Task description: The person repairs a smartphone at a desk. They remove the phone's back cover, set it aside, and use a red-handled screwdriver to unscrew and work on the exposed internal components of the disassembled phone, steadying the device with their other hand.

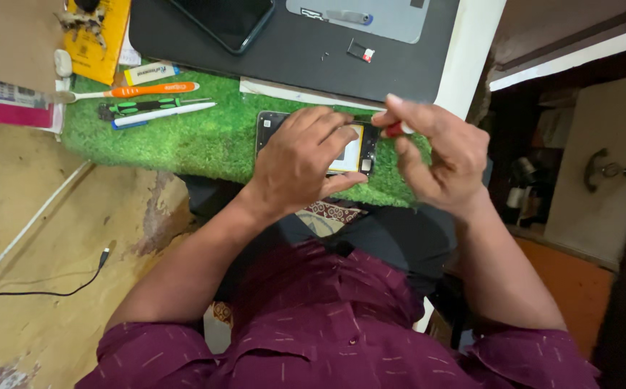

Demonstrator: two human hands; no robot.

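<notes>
Left hand (300, 162) pressing opened phone (356, 148), fuzzy green mat (183, 140)

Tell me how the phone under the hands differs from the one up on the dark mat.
The opened phone lies on the green turf mat, back off, yellowish battery showing, under the left hand. The dark phone lies closed and untouched on the black mat, partly out of frame. Both lie flat.
</notes>
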